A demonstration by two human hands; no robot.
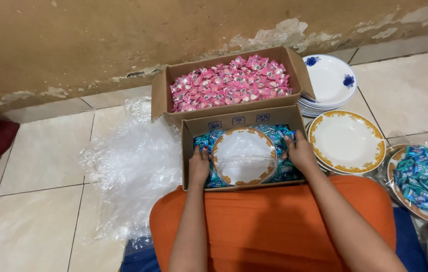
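Observation:
A white plate with a gold rim (244, 156) lies on blue wrapped candies (274, 133) inside a cardboard box (244, 120) in front of my lap. Clear plastic film covers the plate's middle. My left hand (199, 165) rests at the plate's left edge, fingers among the blue candies. My right hand (299, 150) holds the plate's right edge, fingers curled down into the candies. Behind this box stands a second cardboard box (161, 95) filled with pink wrapped candies (231, 83).
A heap of clear plastic wrap (133, 166) lies left on the tiled floor. Right of the boxes are a stack of white plates with blue flowers (330, 83), gold-rimmed plates (347, 141), and wrapped plates of blue candies (423, 184). A stained wall (123, 40) runs behind.

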